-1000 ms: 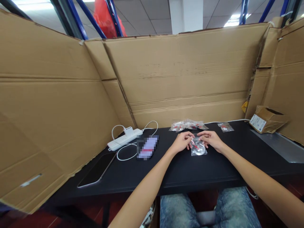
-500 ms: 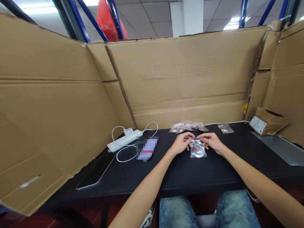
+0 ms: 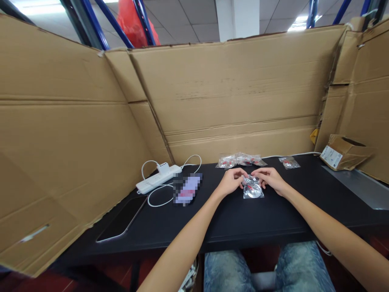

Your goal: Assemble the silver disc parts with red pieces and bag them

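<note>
A clear bag (image 3: pixel 253 191), in which a silvery disc and something red are seen, is held over the table (image 3: pixel 231 227), right of its middle. Its far end is gripped from the left by the left hand (image 3: pixel 232 181) and from the right by the right hand (image 3: pixel 269 179), with fingers bent; the exact hold is too small to be told. A pile (image 3: pixel 240 160) of similar bags is set beyond the hands, with a lone packet (image 3: pixel 289 162) placed to its right. At far right, a box (image 3: pixel 346 153) is seen. To the left, a phone (image 3: pixel 187 189), a power strip (image 3: pixel 159 178) and a tablet (image 3: pixel 123 219) are laid.
</note>
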{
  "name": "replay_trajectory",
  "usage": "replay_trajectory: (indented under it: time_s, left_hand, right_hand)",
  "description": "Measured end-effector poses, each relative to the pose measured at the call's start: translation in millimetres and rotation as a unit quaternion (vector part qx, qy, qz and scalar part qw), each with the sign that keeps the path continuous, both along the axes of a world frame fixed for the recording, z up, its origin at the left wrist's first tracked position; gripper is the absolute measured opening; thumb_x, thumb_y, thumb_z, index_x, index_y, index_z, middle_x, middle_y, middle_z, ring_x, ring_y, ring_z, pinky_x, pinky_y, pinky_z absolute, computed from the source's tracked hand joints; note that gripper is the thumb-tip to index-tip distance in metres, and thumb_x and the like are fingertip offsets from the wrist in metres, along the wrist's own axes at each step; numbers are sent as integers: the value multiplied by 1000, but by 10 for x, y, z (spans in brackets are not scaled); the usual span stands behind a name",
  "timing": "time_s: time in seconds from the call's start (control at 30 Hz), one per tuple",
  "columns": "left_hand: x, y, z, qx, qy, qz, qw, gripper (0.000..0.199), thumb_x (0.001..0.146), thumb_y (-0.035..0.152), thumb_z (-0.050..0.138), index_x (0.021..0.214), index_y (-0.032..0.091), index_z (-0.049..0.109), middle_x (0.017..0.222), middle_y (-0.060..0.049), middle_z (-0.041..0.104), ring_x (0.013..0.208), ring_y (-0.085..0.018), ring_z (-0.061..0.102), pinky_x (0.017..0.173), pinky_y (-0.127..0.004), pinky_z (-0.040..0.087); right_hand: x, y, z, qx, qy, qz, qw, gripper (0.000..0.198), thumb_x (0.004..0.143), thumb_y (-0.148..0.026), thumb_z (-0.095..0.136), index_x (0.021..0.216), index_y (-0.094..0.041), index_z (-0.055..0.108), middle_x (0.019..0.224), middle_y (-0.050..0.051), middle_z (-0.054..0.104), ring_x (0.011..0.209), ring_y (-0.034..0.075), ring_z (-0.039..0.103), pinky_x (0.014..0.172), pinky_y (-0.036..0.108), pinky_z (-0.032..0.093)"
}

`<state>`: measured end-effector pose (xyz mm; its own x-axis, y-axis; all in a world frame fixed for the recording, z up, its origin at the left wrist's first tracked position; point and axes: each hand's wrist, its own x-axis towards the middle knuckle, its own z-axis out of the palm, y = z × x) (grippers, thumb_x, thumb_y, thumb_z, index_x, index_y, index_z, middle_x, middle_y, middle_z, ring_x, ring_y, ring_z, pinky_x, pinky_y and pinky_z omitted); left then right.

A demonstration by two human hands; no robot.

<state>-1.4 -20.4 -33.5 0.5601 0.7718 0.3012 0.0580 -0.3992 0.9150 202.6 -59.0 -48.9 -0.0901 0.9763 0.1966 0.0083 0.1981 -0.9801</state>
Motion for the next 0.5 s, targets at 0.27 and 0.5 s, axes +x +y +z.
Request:
replay_trajectory:
  time_s: [0.27,0.5]
  left_hand:
    - [1,13,-49,20,14,6,1000,19,72,6,52,84,11,66,70,-2,64,56,-12,64,51,-23,53]
    - [12,-5,-47,31,26,2,999,29,76,15,58,105,14,62,89,-6,67,66,-14,67,51,-23,53]
  right_hand:
    - [-25,27,-32,-7,-36,-11,999,33,68,-31,74,95,-12,70,70,3,66,47,9,53,36,19,37]
    - [-20,28,-39,10,-57,2,998,31,68,-41,78,76,-12,69,60,0,61,45,5,44,41,19,32]
